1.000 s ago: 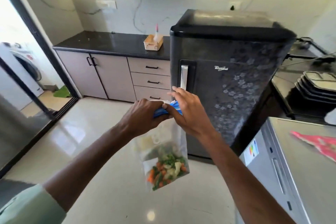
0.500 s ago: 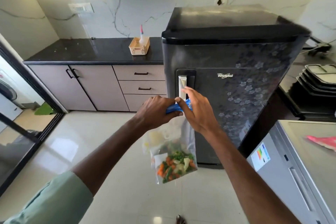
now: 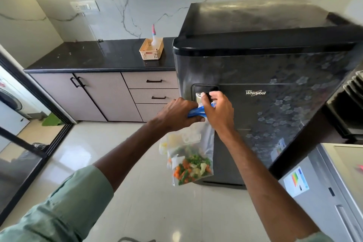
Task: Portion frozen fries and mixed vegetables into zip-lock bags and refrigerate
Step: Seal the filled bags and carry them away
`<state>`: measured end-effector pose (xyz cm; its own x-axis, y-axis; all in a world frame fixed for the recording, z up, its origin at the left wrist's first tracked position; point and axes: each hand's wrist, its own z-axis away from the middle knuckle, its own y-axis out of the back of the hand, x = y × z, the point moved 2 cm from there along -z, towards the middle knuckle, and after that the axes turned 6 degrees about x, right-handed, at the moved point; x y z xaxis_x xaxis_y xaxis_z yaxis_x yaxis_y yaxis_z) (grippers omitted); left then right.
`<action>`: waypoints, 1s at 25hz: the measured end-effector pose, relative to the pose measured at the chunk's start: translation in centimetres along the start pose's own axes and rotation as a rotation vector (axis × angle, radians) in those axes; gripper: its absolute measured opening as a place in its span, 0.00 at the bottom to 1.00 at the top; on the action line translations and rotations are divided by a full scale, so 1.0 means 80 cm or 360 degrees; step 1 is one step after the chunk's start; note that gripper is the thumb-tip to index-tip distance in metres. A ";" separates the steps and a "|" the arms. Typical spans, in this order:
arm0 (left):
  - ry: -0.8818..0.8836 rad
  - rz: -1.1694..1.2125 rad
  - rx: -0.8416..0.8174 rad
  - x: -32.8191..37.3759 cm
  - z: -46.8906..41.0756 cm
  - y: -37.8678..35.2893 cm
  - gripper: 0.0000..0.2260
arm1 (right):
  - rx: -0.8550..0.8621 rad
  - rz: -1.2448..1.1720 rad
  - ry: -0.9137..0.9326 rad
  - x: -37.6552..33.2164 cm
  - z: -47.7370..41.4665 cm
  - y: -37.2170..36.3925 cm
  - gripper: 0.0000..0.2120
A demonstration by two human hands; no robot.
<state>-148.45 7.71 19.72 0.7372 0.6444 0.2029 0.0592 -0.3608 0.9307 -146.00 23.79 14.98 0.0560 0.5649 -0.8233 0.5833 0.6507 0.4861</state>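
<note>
Before the closed kitchen fridge (image 3: 275, 124), my left hand (image 3: 174, 114) grips the hanging bags (image 3: 192, 159) by their tops, while my right hand (image 3: 218, 112), nearer, curls onto the handle (image 3: 198, 97).

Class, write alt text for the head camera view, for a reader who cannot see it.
The left hand grips the blue tops of clear zip-lock bags, the front one holding mixed vegetables, while the right hand curls its fingers on the handle of a closed black fridge. A dark counter with a small basket stands to the left.
</note>
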 end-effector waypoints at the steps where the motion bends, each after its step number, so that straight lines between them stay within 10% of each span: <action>1: 0.0004 -0.0010 -0.0019 -0.003 -0.002 -0.004 0.18 | -0.0028 0.0005 -0.0143 0.006 -0.005 -0.005 0.23; 6: 0.0045 0.0053 -0.0092 -0.020 0.001 -0.015 0.19 | -0.0376 -0.0279 -0.0558 0.015 -0.008 -0.033 0.23; 25: 0.0132 0.0169 -0.0254 -0.074 0.084 0.015 0.30 | -0.0121 0.0275 -0.0515 -0.019 0.114 0.012 0.40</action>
<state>-148.22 -1.06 17.57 0.6753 0.6641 0.3209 -0.1281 -0.3229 0.9377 -138.14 18.91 14.00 0.4088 0.4878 -0.7713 0.4816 0.6026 0.6363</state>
